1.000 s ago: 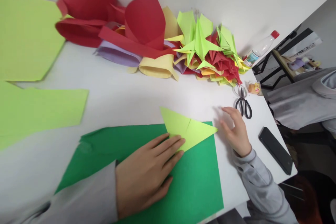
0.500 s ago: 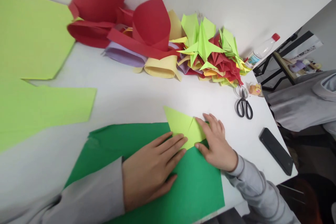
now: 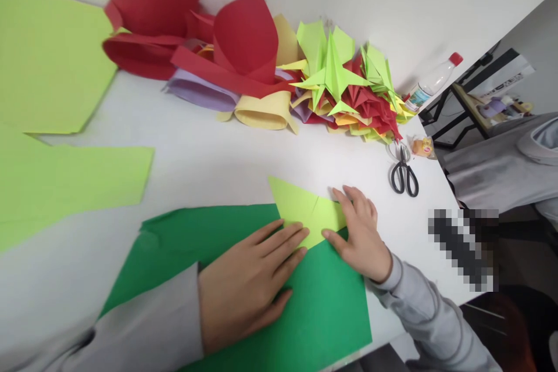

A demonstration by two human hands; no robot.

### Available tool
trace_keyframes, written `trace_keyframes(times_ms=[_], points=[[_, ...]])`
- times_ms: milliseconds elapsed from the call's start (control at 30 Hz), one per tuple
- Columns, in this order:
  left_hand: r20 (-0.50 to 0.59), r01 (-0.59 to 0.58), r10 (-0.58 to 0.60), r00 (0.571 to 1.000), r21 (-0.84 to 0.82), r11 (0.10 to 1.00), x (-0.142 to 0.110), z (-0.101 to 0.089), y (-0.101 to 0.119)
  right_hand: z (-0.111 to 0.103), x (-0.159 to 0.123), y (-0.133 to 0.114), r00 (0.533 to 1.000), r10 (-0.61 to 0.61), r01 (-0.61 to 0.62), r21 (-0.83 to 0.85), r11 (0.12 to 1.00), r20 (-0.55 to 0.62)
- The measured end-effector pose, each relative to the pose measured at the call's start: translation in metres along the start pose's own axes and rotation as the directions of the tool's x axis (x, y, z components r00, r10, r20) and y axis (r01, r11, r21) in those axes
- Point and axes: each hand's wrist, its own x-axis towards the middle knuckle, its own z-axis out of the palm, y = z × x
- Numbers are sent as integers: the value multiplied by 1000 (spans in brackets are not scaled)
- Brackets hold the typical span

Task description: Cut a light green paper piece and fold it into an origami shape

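A folded lime-green paper [image 3: 300,203] with a triangular outline lies partly over a dark green sheet [image 3: 322,302] on the white table. My left hand [image 3: 253,279] rests flat on its lower left edge, fingers stretched out and close together. At the paper's right corner lies my right hand [image 3: 360,235], fingers outstretched and thumb apart at the lower edge. That hand covers the right tip of the paper. A short crease line shows in the middle of the paper, between the two hands.
Large lime sheets [image 3: 52,58] lie at the left. Rolled red paper [image 3: 246,38] and a heap of folded paper shapes [image 3: 333,75] line the wall. Black scissors [image 3: 404,174], a small wrapped packet [image 3: 422,146] and a bottle [image 3: 431,84] stand right. Another person's grey clothing [image 3: 501,163] is beyond the edge.
My right hand has come left from beside the paper onto its right corner, then slid slightly back from the middle. My left hand keeps its place on the paper.
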Motion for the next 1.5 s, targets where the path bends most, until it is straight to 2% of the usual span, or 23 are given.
trace_keyframes(times_ms=[100,233,400,633,733,833,933,1000,1067,1133,1167,1200,1267,1367,1500], points=[[-4,-2,2,1000,-4,1000,-1,0,-1,-5,0,10,999,40,-40,-7,999,9],[-23,-6,6,1000,-3,1000,-1,-1,-1,-12,1,27,994,80,-83,28,996,77],[-37,-10,10,999,1,1000,-1,-1,-2,-16,2,35,982,120,-132,72,989,143],[-75,-31,32,997,16,999,-1,2,-3,-15,3,45,988,108,-126,165,978,113],[-80,-36,38,996,24,999,-2,2,-4,-13,5,56,996,68,-78,194,978,56],[-94,-41,43,995,22,999,-3,2,-4,-10,10,75,996,13,7,218,976,-93],[-102,-41,42,994,17,999,-4,2,-3,-9,14,88,973,28,23,214,977,-229],[-107,-40,42,993,14,999,-4,3,-3,-10,16,86,950,25,53,239,970,-312],[-122,-43,45,991,17,999,-3,4,-3,-13,16,74,930,-30,137,270,953,-366],[-151,-50,54,987,33,998,-2,5,-4,-15,13,56,930,-212,305,310,901,-300],[-172,-57,63,983,43,997,-1,6,-5,-14,11,47,910,-330,398,304,866,-250],[-197,-67,76,977,54,996,0,6,-5,-14,10,38,867,-448,495,268,827,-220],[-254,-87,104,962,74,993,3,7,-7,-10,7,26,794,-583,607,159,779,-175],[-317,-107,135,939,103,989,8,5,-10,-1,6,17,755,-628,645,39,763,-191],[-346,-121,161,924,134,984,11,4,-13,5,8,14,701,-678,666,-135,733,-223]])
